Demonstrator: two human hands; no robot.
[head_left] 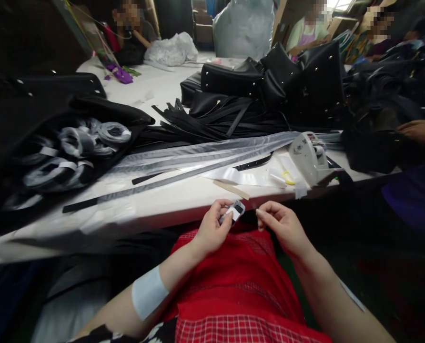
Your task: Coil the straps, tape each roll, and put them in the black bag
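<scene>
In front of my red apron [241, 286], my left hand [212, 227] is closed around a small plastic-wrapped coil [237, 208], black inside with a white band under my thumb. It resembles the coils in the black bag at the left. My right hand [282, 226] is a little to the right of it, thumb and index finger pinched together; whatever may be between them is too small to tell. Just beyond the hands, on the table edge, lie a beige strip [231, 189] and a white band strip [230, 175].
An open black bag [123, 112] holds several wrapped coils [73, 143]. Long plastic-covered straps [184, 174] cross the white table [155, 197]. A tape dispenser [307, 157] stands right, near a yellow ring [288, 177]. Black bags [230, 81] pile behind. A co-worker's hand [421, 131] is at right.
</scene>
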